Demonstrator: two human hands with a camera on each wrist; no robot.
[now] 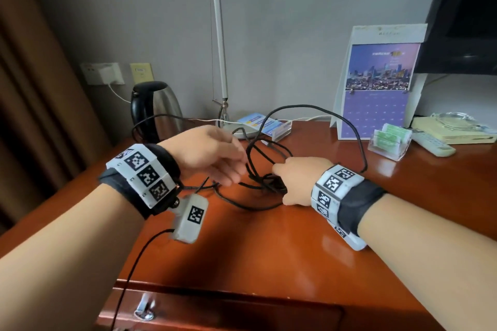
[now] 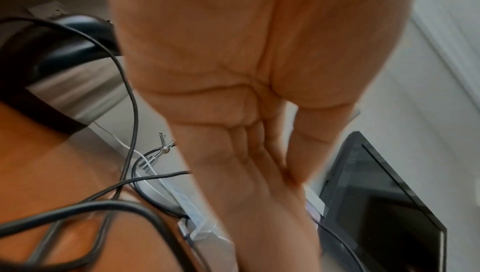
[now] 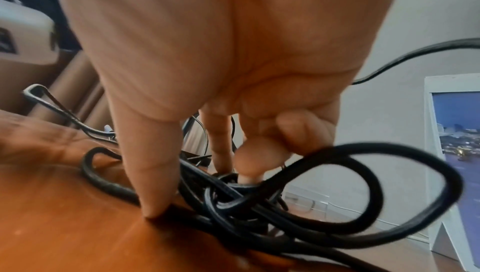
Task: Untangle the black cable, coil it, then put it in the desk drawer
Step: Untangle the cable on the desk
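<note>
A black cable lies tangled mid-desk, with loose loops arching toward the back and right. My right hand grips the knotted bundle: in the right wrist view the thumb presses a strand onto the wood while curled fingers hold the cable loops. My left hand hovers just left of the tangle with fingers straight, holding nothing. Its palm fills the left wrist view, and cable strands lie below it. The desk drawer, with a metal handle, is closed at the front edge.
At the back of the desk stand a steel kettle, a lamp base, a calendar, a clear card holder and a remote. A dark TV hangs at right. A thin wrist-camera lead dangles over the front.
</note>
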